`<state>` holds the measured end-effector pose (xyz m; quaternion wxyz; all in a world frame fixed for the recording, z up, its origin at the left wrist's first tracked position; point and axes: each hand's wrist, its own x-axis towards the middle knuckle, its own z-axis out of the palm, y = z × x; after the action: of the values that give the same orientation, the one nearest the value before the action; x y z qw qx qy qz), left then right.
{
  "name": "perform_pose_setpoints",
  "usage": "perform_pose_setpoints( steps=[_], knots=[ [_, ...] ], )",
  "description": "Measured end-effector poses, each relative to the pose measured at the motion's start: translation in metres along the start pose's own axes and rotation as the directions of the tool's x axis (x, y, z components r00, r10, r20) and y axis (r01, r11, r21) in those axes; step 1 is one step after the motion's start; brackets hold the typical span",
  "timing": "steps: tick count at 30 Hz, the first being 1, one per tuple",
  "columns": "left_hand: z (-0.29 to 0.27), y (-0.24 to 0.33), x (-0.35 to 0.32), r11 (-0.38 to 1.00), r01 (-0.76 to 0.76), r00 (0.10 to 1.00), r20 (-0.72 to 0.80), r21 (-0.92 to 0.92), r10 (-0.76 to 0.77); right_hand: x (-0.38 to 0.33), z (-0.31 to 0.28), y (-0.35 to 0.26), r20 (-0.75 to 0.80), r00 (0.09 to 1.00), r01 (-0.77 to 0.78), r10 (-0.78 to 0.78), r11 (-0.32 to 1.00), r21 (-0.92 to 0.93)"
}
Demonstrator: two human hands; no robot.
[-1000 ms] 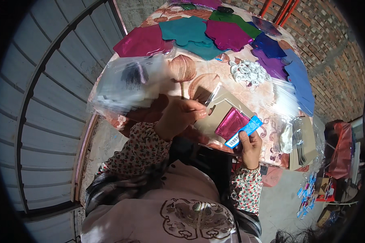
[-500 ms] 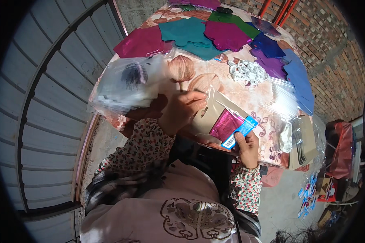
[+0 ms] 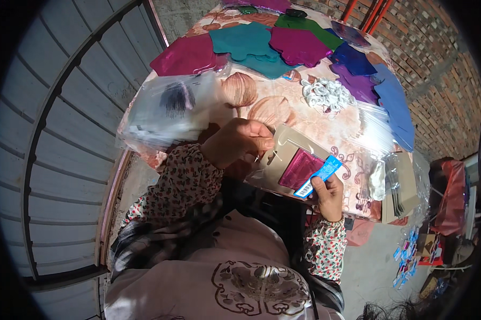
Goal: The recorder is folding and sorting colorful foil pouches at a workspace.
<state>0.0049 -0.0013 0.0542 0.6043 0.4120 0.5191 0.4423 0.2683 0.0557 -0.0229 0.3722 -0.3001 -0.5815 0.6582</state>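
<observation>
In front of me, over the table's near edge, is a clear plastic bag point(image 3: 256, 177) with a beige card point(image 3: 286, 146) inside. A folded shiny magenta foil piece point(image 3: 302, 168) lies against the card, and a blue label strip point(image 3: 326, 169) with a barcode runs along the bag's right end. My right hand point(image 3: 328, 196) grips that labelled end, thumb on top. My left hand point(image 3: 241, 142) is closed at the opposite end, thumb and fingers pinched together at the bag's upper left edge. What its fingertips hold is partly hidden.
Flat clear bags point(image 3: 168, 109) lie in a stack at the left. Foil pieces, such as teal point(image 3: 246, 48) and magenta point(image 3: 299, 45) ones, line the far side. White loops point(image 3: 326, 96) form a pile; beige cards point(image 3: 403, 186) sit at the right edge. A metal-sheet wall point(image 3: 64, 133) stands left.
My left hand has slid slightly down along the bag's end, and the film that stuck up there now lies flatter. The bag has turned a little; my right hand keeps its grip.
</observation>
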Motion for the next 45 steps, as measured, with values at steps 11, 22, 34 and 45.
perform_pose_setpoints(
  steps=[11, 22, 34, 45],
  knots=[
    [-0.001, -0.020, 0.009, 0.990, 0.013, 0.999, 0.049, -0.139, -0.007, 0.000, 0.001, -0.002, -0.008, 1.000, 0.007, -0.007, 1.000, -0.007],
    [0.027, -0.028, 0.014, 0.841, 0.019, 0.999, 0.052, -0.540, 0.011, 0.000, -0.003, -0.002, -0.006, 1.000, -0.006, 0.007, 1.000, 0.031],
    [0.038, -0.028, 0.013, 0.738, -0.054, 0.994, 0.037, -0.673, 0.107, 0.001, -0.003, -0.002, -0.013, 1.000, 0.023, -0.023, 0.999, 0.037],
    [0.052, -0.025, 0.004, 0.602, -0.132, 0.984, -0.031, -0.787, 0.175, 0.000, -0.001, -0.006, -0.058, 0.998, 0.029, -0.028, 0.999, 0.025]
  ],
)
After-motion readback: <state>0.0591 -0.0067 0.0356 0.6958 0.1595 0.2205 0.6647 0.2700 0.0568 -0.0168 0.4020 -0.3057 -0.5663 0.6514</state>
